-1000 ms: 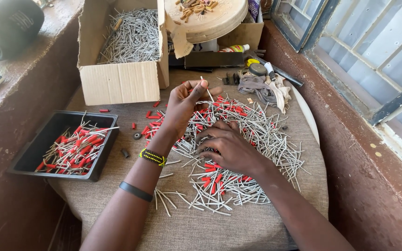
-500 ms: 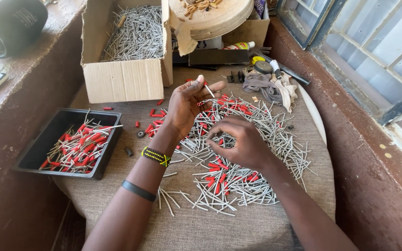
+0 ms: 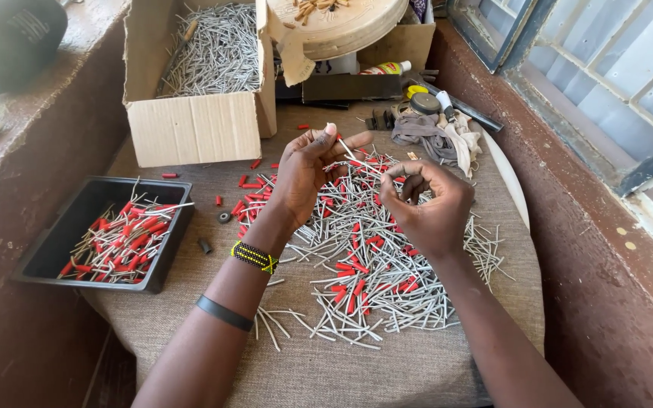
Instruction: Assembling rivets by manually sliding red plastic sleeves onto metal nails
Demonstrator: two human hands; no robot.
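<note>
The left hand [image 3: 307, 170] pinched one nail [image 3: 344, 145] at twelve o'clock, the right hand [image 3: 428, 204] curled with fingertips together, while some capped nails filled the black tray [image 3: 69, 227] at nine o'clock and a large pile [image 3: 372, 264] remained on the desk [image 3: 341, 370].

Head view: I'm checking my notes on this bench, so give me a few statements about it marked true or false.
1. The left hand pinches a thin metal pin between its fingertips. True.
2. The black tray is empty. False: it holds pins with red sleeves.
3. The cardboard box contains bare metal pins. True.
4. The right hand rests in the black tray. False: it is raised over the pile of pins on the cloth.
5. A beaded band sits on the left wrist. True.
</note>
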